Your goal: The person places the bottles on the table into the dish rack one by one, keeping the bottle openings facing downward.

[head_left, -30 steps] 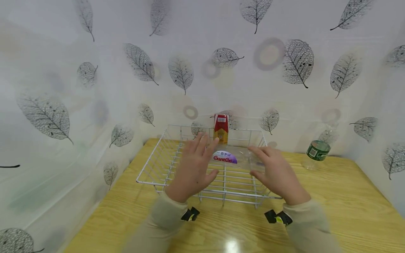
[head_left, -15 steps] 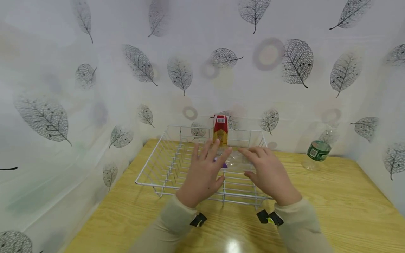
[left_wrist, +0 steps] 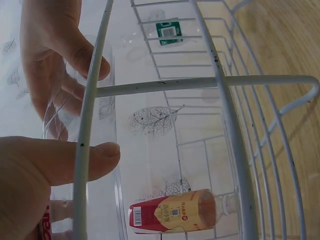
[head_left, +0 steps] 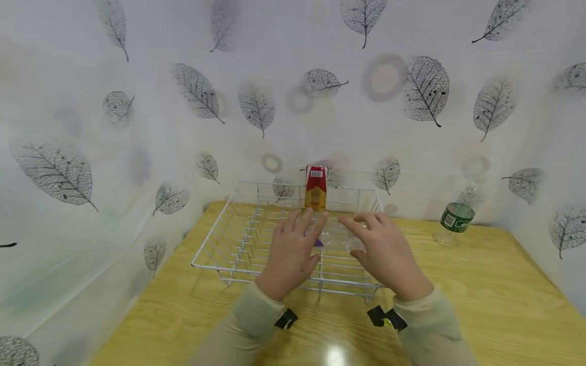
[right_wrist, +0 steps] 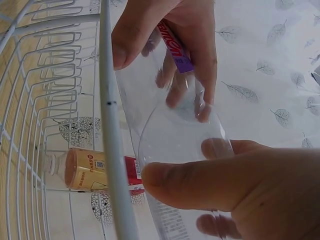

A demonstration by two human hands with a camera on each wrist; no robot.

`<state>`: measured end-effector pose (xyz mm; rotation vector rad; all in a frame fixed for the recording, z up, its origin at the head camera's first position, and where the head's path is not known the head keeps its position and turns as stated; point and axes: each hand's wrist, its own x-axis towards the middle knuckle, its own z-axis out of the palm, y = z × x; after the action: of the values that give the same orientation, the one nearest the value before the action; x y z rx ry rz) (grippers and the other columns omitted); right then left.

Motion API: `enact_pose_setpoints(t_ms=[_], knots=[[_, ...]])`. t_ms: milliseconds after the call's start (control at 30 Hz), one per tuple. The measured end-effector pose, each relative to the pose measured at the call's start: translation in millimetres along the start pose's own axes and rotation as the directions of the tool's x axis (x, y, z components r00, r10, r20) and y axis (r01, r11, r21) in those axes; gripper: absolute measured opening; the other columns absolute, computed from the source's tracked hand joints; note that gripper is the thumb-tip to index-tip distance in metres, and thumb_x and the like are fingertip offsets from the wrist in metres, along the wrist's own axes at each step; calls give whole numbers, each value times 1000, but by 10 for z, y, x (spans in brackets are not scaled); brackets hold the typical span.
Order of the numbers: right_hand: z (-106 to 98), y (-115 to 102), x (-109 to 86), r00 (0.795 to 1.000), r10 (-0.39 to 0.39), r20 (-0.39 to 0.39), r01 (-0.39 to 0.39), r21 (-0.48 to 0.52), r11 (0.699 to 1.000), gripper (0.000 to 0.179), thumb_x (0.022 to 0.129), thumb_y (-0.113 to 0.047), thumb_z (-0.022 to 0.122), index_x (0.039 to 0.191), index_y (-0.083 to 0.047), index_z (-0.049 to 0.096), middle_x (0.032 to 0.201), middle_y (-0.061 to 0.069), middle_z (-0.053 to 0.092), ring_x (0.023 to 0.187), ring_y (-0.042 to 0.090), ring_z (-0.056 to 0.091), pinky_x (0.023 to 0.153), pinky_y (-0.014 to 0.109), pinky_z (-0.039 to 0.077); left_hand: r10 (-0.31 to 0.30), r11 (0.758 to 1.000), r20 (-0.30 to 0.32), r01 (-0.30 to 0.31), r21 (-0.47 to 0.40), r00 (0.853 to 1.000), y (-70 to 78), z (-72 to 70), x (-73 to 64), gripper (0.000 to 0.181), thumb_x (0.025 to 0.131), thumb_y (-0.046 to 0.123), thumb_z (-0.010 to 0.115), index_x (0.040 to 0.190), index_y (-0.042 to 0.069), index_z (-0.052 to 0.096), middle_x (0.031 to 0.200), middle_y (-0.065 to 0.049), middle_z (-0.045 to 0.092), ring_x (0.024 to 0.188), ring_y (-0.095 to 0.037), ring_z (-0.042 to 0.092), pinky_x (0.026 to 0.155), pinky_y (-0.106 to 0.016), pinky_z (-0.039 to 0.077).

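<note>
Head view: grips a clear bottle (head_left: 337, 235) just below the middle of the frame, with the left hand (head_left: 290, 256) round its left part and the right hand (head_left: 389, 254) round its right, both opened to about the width of the body. Lies over the white wire basket (head_left: 206, 267); cannot tell about contact with the bars. Runs left to right along its long axis, roughly level, with no clear sign of the neck end. Is probably drained and very light, thin-walled, springy, a little slippery, easy to dent; calls for a gentle two-handed hold near the ends, not a hard squeeze at mid-body. Shows also a red-and-yellow bottle (head_left: 316, 189) at the basket's far side and a green-labelled bottle (head_left: 457, 217) on the bench (head_left: 494, 284), right of frame.

Left wrist view: shows the clear bottle at left of frame, long axis top to bottom, held from lower left by the left hand and from upper left by the right.

Right wrist view: shows thumbs on one wall, fingertips through the plastic on the other; has a purple-and-red label (right_wrist: 176, 47) at upper middle, partly covered by the left hand.
</note>
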<state>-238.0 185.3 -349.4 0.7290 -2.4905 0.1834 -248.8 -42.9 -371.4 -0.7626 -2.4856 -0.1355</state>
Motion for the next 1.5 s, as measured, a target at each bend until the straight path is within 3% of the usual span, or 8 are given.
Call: enact_pose_setpoints(t_ms=[233,667,800,933,1033,1200,1333,1500], knots=[[28,-19,9,1000,-7,-10,7,7,1000,81,69,-19,95,142,-21,61,124,12,63,111,35,55,94,53,49,-10,1000,21,9,15,1000,-16,31,-7,88,83,33,86,156,24,37,139,-9,55,129,-32,48,99,-52,48],[106,-54,4,1000,-4,20,4,22,1000,80,71,-22,94,143,-21,59,126,10,61,119,38,52,98,54,48,-20,1000,99,22,-10,995,-65,4,-32,77,85,30,84,150,25,42,137,-8,56,127,-32,51,98,-52,49],[92,-48,1,998,8,66,-13,73,997,80,75,-26,92,146,-20,56,130,10,59,123,37,50,99,55,47,-8,1000,95,10,-22,995,-89,9,-29,77,85,29,84,150,25,43,136,-8,57,126,-32,51,97,-53,49],[60,-32,4,993,41,113,-62,191,980,77,82,-29,87,149,-18,52,138,11,55,128,36,47,101,56,46,-6,999,91,10,-38,996,-121,17,-31,77,84,28,85,150,26,44,135,-8,58,124,-32,53,95,-53,50],[35,-12,7,988,83,133,-120,307,944,74,86,-30,84,150,-17,50,145,12,49,132,35,44,103,58,45,-16,998,85,21,-55,996,-152,21,-33,76,85,26,85,149,26,44,133,-8,59,120,-31,55,93,-52,51],[-11,31,0,976,160,151,-214,478,852,73,92,-35,76,155,-20,41,155,13,38,139,38,38,104,64,40,-46,996,85,52,-75,995,-203,17,-30,75,86,27,83,150,29,42,132,-9,58,121,-30,53,94,-52,50],[-43,70,-16,958,230,171,-286,600,747,75,96,-41,71,159,-26,34,160,9,32,142,39,35,106,67,36,-65,993,97,74,-91,993,-232,-13,-27,78,86,29,83,151,28,40,135,-9,56,124,-31,52,97,-53,49],[-53,126,-10,943,283,174,-316,731,605,79,97,-30,72,161,-23,26,161,9,32,146,33,31,113,60,31,-78,987,117,93,-131,990,-249,-57,-24,80,87,31,82,153,26,37,137,-8,55,124,-30,52,98,-51,49]])
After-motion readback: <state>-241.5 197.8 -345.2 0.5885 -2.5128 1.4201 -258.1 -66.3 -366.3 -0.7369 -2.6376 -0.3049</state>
